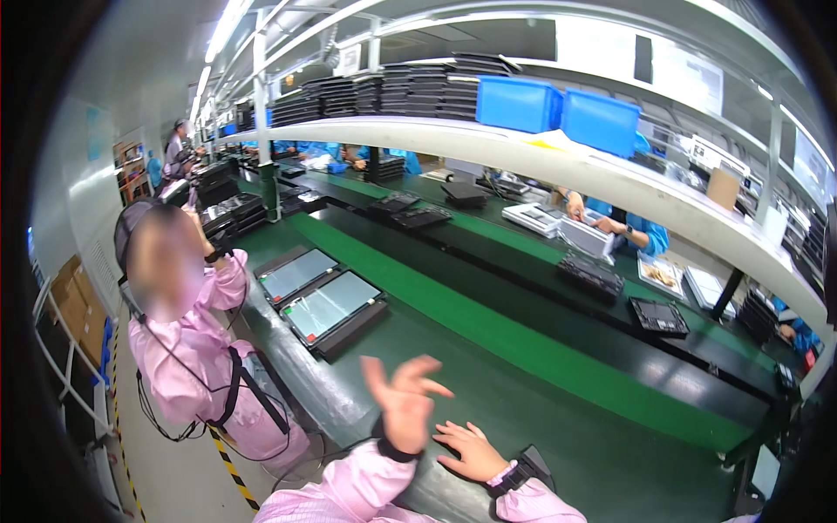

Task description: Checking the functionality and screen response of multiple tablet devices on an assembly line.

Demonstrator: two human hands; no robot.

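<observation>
My left hand (pixel 406 411) is raised above the green bench, its fingers spread and holding nothing. Flat on the bench to its right lies my right hand (pixel 475 451), fingers stretched out, with a black strap (pixel 521 473) round that wrist. Nearest to my left hand, on the far-left part of the bench, is a flat screen panel (pixel 334 305) in a black tray (pixel 356 326). Behind it sits a second screen panel (pixel 299 274) in a similar tray. Both panels have a small red tab at a corner.
At my left stands a person in pink (pixel 187 349). A dark conveyor line (pixel 558 305) with black devices (pixel 658 316) runs beyond the bench. Blue-sleeved workers' hands (pixel 597 213) are across it. Blue bins (pixel 519 103) and black tray stacks (pixel 331 98) fill the overhead shelf (pixel 418 131).
</observation>
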